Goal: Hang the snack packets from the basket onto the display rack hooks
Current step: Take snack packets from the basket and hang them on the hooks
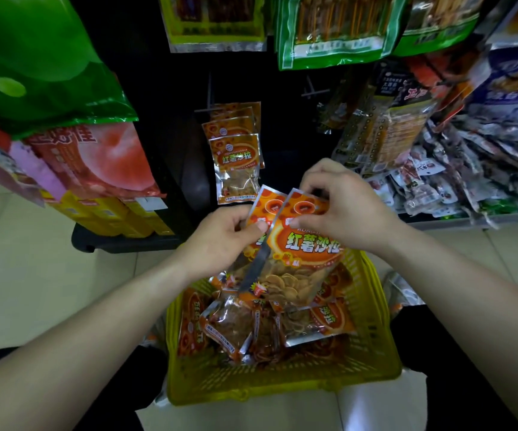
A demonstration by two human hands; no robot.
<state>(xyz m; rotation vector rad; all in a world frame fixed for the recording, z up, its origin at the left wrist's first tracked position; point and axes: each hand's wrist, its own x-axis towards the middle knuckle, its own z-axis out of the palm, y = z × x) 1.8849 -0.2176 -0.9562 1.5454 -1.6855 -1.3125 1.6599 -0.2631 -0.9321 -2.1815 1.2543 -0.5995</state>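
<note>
Grip: left hand (223, 234) pinches the rear packet (263, 201), right hand (345, 206) pinches the front packet (309, 244) by its top edge, both above the basket's (373, 309) far edge. Step looks like separating one to hang. Next needs its top hole lined onto the hook (209, 99) above the hung packets (236, 157). Packets are glossy orange with clear windows.

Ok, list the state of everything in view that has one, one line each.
left hand: pinches the rear packet
right hand: pinches the front packet's top edge
front packet: held over the basket, not yet hung
rear packet: held, partly behind the front packet, not yet hung
basket: partly full of packets
hung packets: hanging in a stack on the rack
</note>
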